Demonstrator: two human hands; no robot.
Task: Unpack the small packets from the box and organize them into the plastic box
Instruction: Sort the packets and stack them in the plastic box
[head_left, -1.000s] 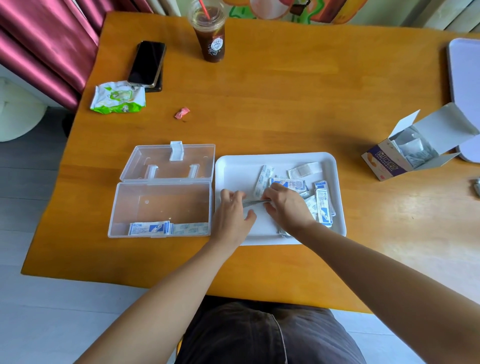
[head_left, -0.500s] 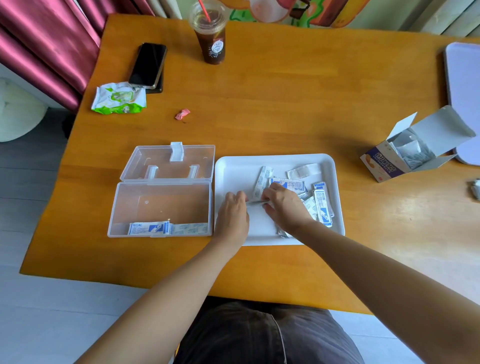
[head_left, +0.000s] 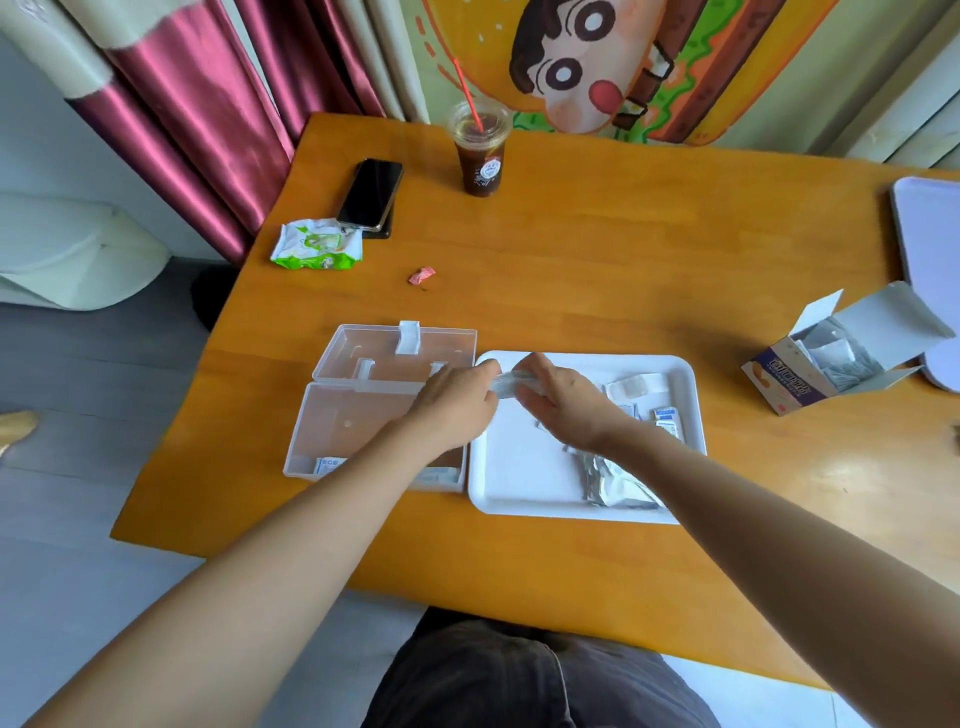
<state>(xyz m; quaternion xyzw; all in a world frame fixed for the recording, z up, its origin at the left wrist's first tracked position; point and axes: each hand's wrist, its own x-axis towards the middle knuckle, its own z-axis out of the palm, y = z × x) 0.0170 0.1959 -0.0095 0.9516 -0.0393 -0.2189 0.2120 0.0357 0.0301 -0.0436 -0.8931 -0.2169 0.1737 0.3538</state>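
A white tray (head_left: 519, 483) lies in front of me with several small blue-and-white packets (head_left: 665, 415) at its right and silvery wrappers (head_left: 608, 478) near its front. Above the tray's far left corner, my left hand (head_left: 457, 400) and my right hand (head_left: 561, 400) each pinch one end of a small stack of packets (head_left: 506, 385) between them. To the left lies the clear plastic box (head_left: 363, 415), lid open, with a few packets (head_left: 330, 464) along its near wall, partly hidden by my left forearm. The open cardboard box (head_left: 810, 364) with more packets lies at the right.
On the wooden table's far left lie a phone (head_left: 371, 193), a green-and-white wrapper (head_left: 317, 243) and a small pink scrap (head_left: 422, 274). An iced drink cup (head_left: 479, 150) with a red straw stands at the back. A pale tray (head_left: 930, 249) sits at the far right edge.
Both hands, holding the packets between them, have lifted and moved away from me toward the tray's far left corner. My head has tilted up, showing the curtain and wall.
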